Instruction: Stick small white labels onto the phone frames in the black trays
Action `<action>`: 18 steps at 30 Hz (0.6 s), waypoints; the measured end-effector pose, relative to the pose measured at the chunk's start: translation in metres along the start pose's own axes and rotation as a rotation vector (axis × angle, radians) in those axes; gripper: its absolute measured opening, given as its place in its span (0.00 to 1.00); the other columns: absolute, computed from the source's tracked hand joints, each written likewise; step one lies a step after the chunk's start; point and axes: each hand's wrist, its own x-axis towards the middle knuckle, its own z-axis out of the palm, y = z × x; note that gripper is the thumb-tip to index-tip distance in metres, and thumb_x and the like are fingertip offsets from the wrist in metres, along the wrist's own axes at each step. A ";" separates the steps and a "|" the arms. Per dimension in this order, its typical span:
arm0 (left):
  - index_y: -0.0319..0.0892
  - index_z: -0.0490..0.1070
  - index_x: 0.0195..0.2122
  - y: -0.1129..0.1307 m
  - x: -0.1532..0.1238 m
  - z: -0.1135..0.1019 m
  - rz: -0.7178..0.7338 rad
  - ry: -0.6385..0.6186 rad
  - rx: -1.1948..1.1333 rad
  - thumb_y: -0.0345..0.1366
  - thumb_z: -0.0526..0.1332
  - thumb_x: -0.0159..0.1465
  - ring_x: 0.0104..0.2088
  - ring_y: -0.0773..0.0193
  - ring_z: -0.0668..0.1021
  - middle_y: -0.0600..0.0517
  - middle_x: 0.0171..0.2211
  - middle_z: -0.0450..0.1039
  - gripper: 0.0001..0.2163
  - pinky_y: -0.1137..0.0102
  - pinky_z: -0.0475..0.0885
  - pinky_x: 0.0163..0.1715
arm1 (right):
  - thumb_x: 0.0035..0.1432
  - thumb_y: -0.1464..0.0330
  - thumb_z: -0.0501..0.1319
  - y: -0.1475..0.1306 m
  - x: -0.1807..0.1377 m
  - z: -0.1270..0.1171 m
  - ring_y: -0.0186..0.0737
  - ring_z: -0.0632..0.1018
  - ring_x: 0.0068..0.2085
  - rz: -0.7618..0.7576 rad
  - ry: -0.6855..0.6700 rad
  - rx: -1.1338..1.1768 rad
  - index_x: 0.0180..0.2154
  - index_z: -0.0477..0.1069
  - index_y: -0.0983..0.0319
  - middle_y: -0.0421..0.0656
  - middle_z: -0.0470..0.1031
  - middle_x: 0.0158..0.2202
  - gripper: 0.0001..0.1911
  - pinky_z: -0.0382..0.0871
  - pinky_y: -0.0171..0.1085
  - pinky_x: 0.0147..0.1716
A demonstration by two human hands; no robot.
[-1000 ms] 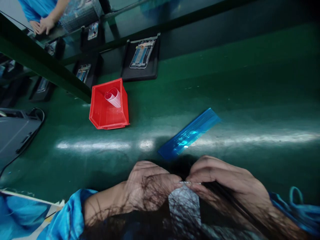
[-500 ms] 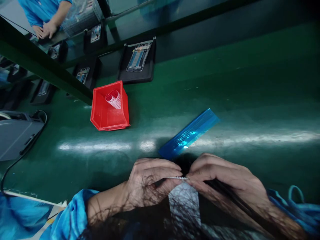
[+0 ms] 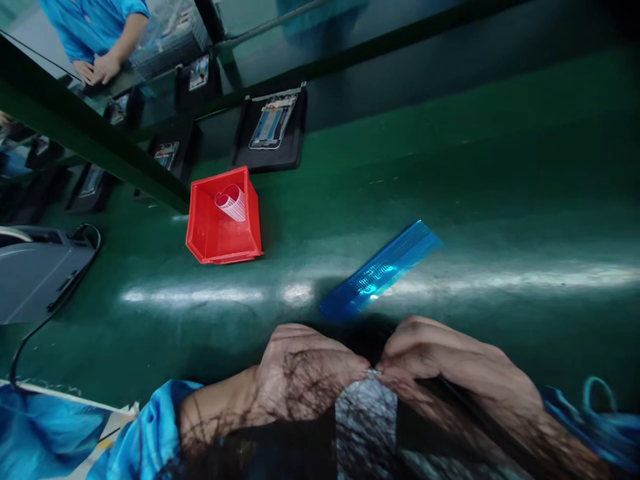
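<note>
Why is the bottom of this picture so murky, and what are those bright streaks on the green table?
Head view: dark hair strands dangle blurred before the lens over both hands; the streaks are lamp glare on the glossy green table; straight edges bend from the wide lens.

One red plastic bin [image 3: 223, 223] on the green bench [image 3: 500, 220], one curled white perforated strip [image 3: 231, 201] inside it. One blue translucent film strip [image 3: 381, 270]. Four black trays with phone frames, the nearest here [image 3: 270, 130]. One grey machine [image 3: 35, 273]. Two hands at work: left [image 3: 305, 373], right [image 3: 445, 363].
</note>
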 end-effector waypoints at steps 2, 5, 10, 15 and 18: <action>0.40 0.68 0.32 -0.001 0.001 0.000 -0.025 0.017 -0.025 0.28 0.60 0.47 0.27 0.71 0.75 0.52 0.26 0.75 0.10 0.77 0.70 0.29 | 0.52 0.68 0.61 0.000 0.000 -0.001 0.26 0.74 0.24 0.020 0.025 -0.012 0.27 0.72 0.57 0.35 0.73 0.23 0.03 0.71 0.26 0.21; 0.38 0.67 0.32 0.000 0.003 0.001 -0.055 0.060 -0.047 0.29 0.61 0.46 0.28 0.70 0.75 0.51 0.26 0.75 0.11 0.77 0.70 0.28 | 0.52 0.68 0.61 0.002 0.002 -0.003 0.28 0.74 0.24 -0.037 0.007 -0.030 0.28 0.72 0.57 0.36 0.73 0.24 0.02 0.72 0.27 0.21; 0.40 0.67 0.32 0.002 0.001 -0.001 -0.023 0.080 -0.092 0.26 0.60 0.46 0.29 0.70 0.75 0.51 0.28 0.75 0.11 0.77 0.69 0.28 | 0.51 0.70 0.61 0.004 0.002 -0.007 0.28 0.75 0.25 -0.091 0.000 -0.047 0.31 0.72 0.56 0.37 0.74 0.24 0.03 0.72 0.26 0.22; 0.40 0.67 0.32 0.001 -0.001 -0.003 0.010 0.087 -0.105 0.22 0.59 0.45 0.29 0.69 0.75 0.51 0.29 0.75 0.13 0.77 0.70 0.29 | 0.50 0.69 0.62 0.006 -0.003 -0.006 0.28 0.74 0.27 -0.121 0.032 -0.080 0.31 0.72 0.56 0.37 0.74 0.26 0.04 0.73 0.27 0.24; 0.40 0.67 0.33 0.002 0.000 -0.003 0.024 0.071 -0.120 0.21 0.59 0.45 0.29 0.69 0.75 0.50 0.30 0.75 0.14 0.77 0.70 0.29 | 0.49 0.71 0.63 0.007 -0.003 -0.009 0.28 0.75 0.27 -0.199 -0.031 -0.105 0.33 0.73 0.56 0.37 0.75 0.26 0.07 0.74 0.26 0.24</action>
